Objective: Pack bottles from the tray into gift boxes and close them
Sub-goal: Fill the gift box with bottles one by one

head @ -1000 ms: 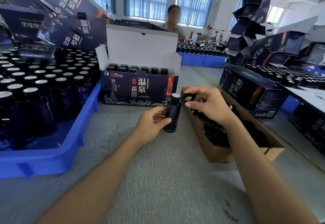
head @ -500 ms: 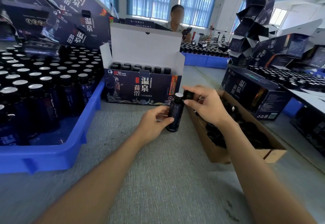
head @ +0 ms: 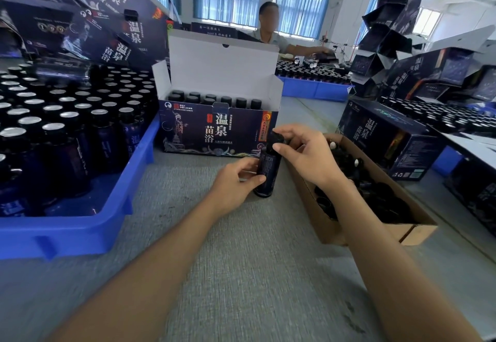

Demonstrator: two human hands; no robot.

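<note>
A dark bottle (head: 266,172) stands upright on the grey table. My left hand (head: 234,186) grips its lower body. My right hand (head: 306,153) pinches a black cap (head: 276,139) sitting on the bottle's top. Behind them stands an open dark gift box (head: 214,129) with its white lid up and several capped bottles inside. A blue tray (head: 88,229) at the left holds several silver-topped bottles.
A brown cardboard box (head: 335,231) of loose black caps lies at the right of the bottle. Closed and folded gift boxes (head: 386,137) stack at the right and upper left. A person works at the far side beside another blue tray (head: 314,87).
My right hand brought the black cap from above the cardboard box onto the bottle's silver top, which is now covered. My left hand kept hold of the bottle.
</note>
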